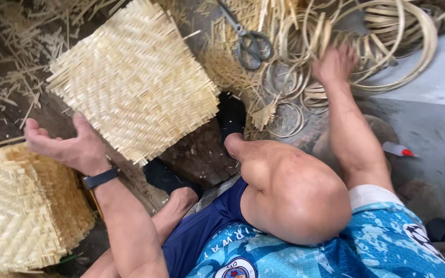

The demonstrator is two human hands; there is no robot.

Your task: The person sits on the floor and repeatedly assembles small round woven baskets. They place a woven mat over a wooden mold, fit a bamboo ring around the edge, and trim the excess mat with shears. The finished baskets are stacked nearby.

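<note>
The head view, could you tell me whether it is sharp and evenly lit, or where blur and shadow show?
Head view: soft, even daylight, no glare; the woven bamboo mat is crisp; the right hand at the bamboo hoops is motion-blurred; the left hand is slightly soft; the floor at upper left lies in shadow.

The right hand is motion-blurred among the bamboo hoops, and the stacked mats are cropped at the left edge.

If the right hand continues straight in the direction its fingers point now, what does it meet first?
The right hand points up and away into the heap of coiled bamboo hoops. It seems already at or touching the nearest loops, so those come first; depth is unclear. The scissors lie off to its left, outside that line.
</note>
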